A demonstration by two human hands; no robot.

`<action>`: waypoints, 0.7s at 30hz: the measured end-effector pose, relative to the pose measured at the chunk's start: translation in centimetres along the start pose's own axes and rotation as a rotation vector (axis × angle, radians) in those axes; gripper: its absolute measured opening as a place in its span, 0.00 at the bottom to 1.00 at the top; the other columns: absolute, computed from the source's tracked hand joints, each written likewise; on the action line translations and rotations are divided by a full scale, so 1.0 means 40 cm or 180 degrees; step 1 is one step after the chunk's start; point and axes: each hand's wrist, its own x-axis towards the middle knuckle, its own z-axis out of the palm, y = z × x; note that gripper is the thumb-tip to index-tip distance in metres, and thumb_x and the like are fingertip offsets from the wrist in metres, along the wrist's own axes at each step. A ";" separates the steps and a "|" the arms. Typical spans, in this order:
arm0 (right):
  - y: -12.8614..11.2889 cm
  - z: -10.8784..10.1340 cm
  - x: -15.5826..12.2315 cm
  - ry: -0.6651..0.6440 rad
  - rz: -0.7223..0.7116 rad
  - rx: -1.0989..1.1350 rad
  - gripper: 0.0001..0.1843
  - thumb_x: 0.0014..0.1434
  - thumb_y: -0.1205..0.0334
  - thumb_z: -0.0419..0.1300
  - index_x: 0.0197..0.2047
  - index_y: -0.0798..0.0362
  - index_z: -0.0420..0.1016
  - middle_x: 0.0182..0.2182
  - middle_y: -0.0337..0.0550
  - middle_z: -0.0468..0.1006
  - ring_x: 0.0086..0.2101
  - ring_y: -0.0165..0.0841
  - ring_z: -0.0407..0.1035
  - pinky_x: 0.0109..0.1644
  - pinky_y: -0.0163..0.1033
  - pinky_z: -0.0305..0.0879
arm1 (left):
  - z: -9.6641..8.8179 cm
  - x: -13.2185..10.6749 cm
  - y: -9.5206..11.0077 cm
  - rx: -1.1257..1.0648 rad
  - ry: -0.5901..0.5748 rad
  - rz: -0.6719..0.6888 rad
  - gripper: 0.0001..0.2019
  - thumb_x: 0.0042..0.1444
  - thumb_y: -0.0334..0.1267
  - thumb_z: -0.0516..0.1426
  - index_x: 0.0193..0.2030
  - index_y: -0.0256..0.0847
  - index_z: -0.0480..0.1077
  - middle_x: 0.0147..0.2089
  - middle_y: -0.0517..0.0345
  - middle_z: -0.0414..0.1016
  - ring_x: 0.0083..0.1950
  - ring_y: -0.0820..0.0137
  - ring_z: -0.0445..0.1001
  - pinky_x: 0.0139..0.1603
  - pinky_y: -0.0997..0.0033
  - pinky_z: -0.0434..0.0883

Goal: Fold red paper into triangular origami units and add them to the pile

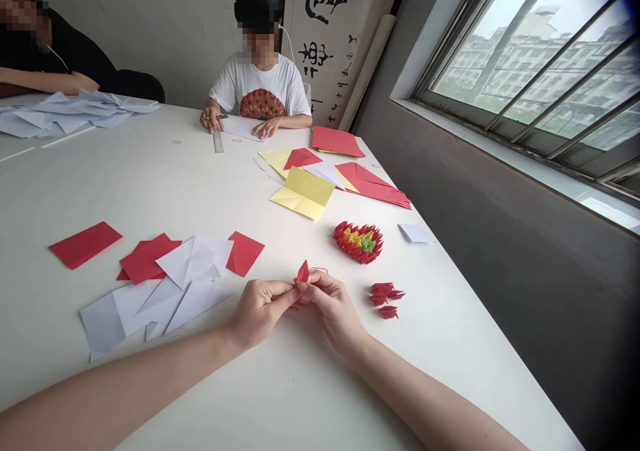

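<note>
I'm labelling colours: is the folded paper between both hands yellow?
No, the folded paper between the left hand and right hand is red.

— What sort of place is it?
— It looks like a craft room, maybe inside a school or an office; which, one cannot tell.
— What shows this?
— People (pixel 75 44) share one big white table (pixel 165 191). Loose white papers (pixel 65 118) and red sheets (pixel 338 141) lie on it; folded red paper (pixel 303 272) and a model of small coloured pieces (pixel 359 242) speak for handicraft. The person across (pixel 263 88) has a pen (pixel 220 116) and a ruler (pixel 218 140).
— And around them?
— Calligraphy (pixel 323 44) hangs at the back, and the barred window (pixel 500 64) looks on buildings (pixel 563 44).
</note>
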 end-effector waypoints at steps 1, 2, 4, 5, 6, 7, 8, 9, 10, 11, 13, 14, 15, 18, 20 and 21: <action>0.001 -0.001 0.001 -0.0008 -0.0004 0.0016 0.07 0.50 0.60 0.64 0.25 0.53 0.74 0.25 0.37 0.68 0.26 0.28 0.62 0.32 0.35 0.63 | 0.000 0.000 0.001 -0.0004 0.0003 -0.0023 0.14 0.57 0.42 0.54 0.35 0.37 0.78 0.32 0.56 0.79 0.38 0.65 0.75 0.41 0.66 0.75; 0.001 -0.002 0.001 -0.0019 -0.0003 0.0025 0.07 0.50 0.60 0.64 0.25 0.53 0.74 0.24 0.37 0.68 0.26 0.28 0.62 0.31 0.35 0.62 | 0.000 0.000 0.001 -0.0010 0.0008 -0.0049 0.14 0.57 0.42 0.54 0.35 0.37 0.78 0.33 0.55 0.79 0.38 0.65 0.75 0.41 0.66 0.75; 0.001 -0.004 0.002 -0.0053 0.0006 0.0038 0.07 0.50 0.60 0.64 0.25 0.53 0.74 0.23 0.37 0.67 0.26 0.28 0.62 0.31 0.36 0.61 | -0.001 -0.001 0.001 -0.0048 0.0025 -0.0115 0.14 0.57 0.43 0.55 0.36 0.37 0.78 0.34 0.54 0.79 0.39 0.64 0.76 0.42 0.66 0.75; 0.001 -0.005 0.002 -0.0077 0.0014 0.0041 0.07 0.51 0.60 0.63 0.25 0.53 0.75 0.23 0.37 0.67 0.26 0.28 0.61 0.31 0.36 0.61 | -0.002 -0.001 0.000 -0.0077 0.0038 -0.0160 0.14 0.57 0.43 0.55 0.36 0.37 0.78 0.34 0.54 0.80 0.39 0.64 0.76 0.42 0.65 0.75; 0.000 -0.006 0.003 -0.0102 0.0023 0.0045 0.07 0.52 0.60 0.62 0.26 0.53 0.75 0.23 0.37 0.67 0.26 0.29 0.61 0.31 0.36 0.60 | -0.004 0.000 0.000 -0.0110 0.0050 -0.0216 0.14 0.56 0.43 0.55 0.36 0.37 0.78 0.35 0.54 0.80 0.40 0.63 0.76 0.43 0.65 0.75; -0.001 -0.008 0.003 -0.0121 0.0037 0.0050 0.08 0.53 0.60 0.61 0.26 0.53 0.75 0.23 0.38 0.67 0.26 0.29 0.60 0.31 0.36 0.60 | -0.006 0.001 0.000 -0.0138 0.0055 -0.0276 0.14 0.56 0.44 0.56 0.37 0.37 0.78 0.36 0.53 0.80 0.41 0.63 0.76 0.43 0.64 0.75; -0.002 -0.009 0.003 -0.0134 0.0058 0.0058 0.08 0.53 0.60 0.61 0.26 0.54 0.75 0.22 0.38 0.66 0.26 0.29 0.60 0.32 0.36 0.60 | -0.008 0.002 0.000 -0.0157 0.0051 -0.0335 0.14 0.56 0.44 0.56 0.38 0.37 0.78 0.36 0.53 0.80 0.41 0.62 0.76 0.44 0.63 0.75; -0.003 -0.010 0.003 -0.0142 0.0090 0.0078 0.09 0.54 0.59 0.60 0.26 0.54 0.76 0.23 0.38 0.66 0.27 0.29 0.60 0.32 0.36 0.60 | -0.010 0.004 0.000 -0.0161 0.0040 -0.0393 0.14 0.56 0.44 0.56 0.38 0.37 0.78 0.37 0.52 0.80 0.42 0.62 0.76 0.44 0.63 0.74; -0.005 -0.011 0.003 -0.0142 0.0124 0.0103 0.09 0.54 0.59 0.60 0.27 0.55 0.76 0.23 0.39 0.66 0.27 0.29 0.60 0.33 0.37 0.60 | -0.013 0.006 0.001 -0.0153 0.0029 -0.0445 0.15 0.56 0.45 0.56 0.39 0.37 0.77 0.37 0.51 0.80 0.42 0.62 0.76 0.44 0.63 0.74; -0.006 -0.011 0.003 -0.0140 0.0140 0.0117 0.10 0.54 0.58 0.60 0.27 0.55 0.76 0.24 0.39 0.67 0.28 0.29 0.61 0.33 0.37 0.60 | -0.015 0.008 0.002 -0.0140 0.0015 -0.0489 0.15 0.56 0.45 0.56 0.39 0.36 0.77 0.38 0.50 0.80 0.42 0.61 0.76 0.43 0.63 0.74; -0.007 -0.013 0.004 -0.0114 0.0077 0.0035 0.09 0.53 0.57 0.61 0.28 0.54 0.76 0.26 0.40 0.68 0.29 0.30 0.61 0.34 0.37 0.61 | -0.018 0.011 0.004 -0.0135 -0.0038 -0.0539 0.15 0.56 0.45 0.56 0.38 0.35 0.77 0.38 0.49 0.79 0.42 0.61 0.76 0.43 0.62 0.75; -0.007 -0.015 0.004 -0.0087 -0.0002 -0.0078 0.09 0.52 0.57 0.62 0.29 0.54 0.77 0.27 0.40 0.69 0.29 0.30 0.62 0.34 0.37 0.61 | -0.019 0.012 0.005 -0.0148 -0.0074 -0.0553 0.15 0.56 0.44 0.56 0.37 0.35 0.77 0.37 0.49 0.79 0.41 0.61 0.77 0.42 0.62 0.75; -0.006 -0.016 0.005 -0.0044 -0.0094 -0.0228 0.08 0.52 0.57 0.62 0.29 0.53 0.77 0.28 0.40 0.70 0.29 0.30 0.62 0.33 0.37 0.61 | -0.020 0.012 0.006 -0.0170 -0.0120 -0.0560 0.15 0.56 0.44 0.55 0.37 0.34 0.76 0.37 0.48 0.79 0.41 0.61 0.77 0.42 0.62 0.75; -0.002 -0.023 0.008 0.0101 -0.0333 -0.0656 0.08 0.53 0.57 0.62 0.29 0.53 0.78 0.27 0.41 0.72 0.30 0.31 0.63 0.34 0.37 0.62 | -0.021 0.012 0.006 -0.0290 -0.0272 -0.0566 0.15 0.58 0.44 0.53 0.32 0.34 0.74 0.34 0.49 0.79 0.39 0.61 0.78 0.41 0.62 0.75; 0.002 -0.029 0.010 0.0122 -0.0460 -0.0804 0.08 0.53 0.57 0.62 0.30 0.52 0.79 0.28 0.42 0.74 0.31 0.32 0.65 0.35 0.38 0.63 | -0.022 0.011 0.006 -0.0368 -0.0356 -0.0550 0.16 0.59 0.44 0.52 0.29 0.35 0.73 0.34 0.50 0.78 0.39 0.62 0.78 0.41 0.63 0.74; 0.003 -0.033 0.011 0.0097 -0.0542 -0.0887 0.07 0.53 0.58 0.62 0.32 0.51 0.79 0.28 0.42 0.75 0.31 0.32 0.65 0.35 0.38 0.63 | -0.023 0.011 0.006 -0.0389 -0.0391 -0.0532 0.16 0.60 0.43 0.51 0.29 0.35 0.72 0.34 0.50 0.78 0.39 0.62 0.78 0.41 0.63 0.74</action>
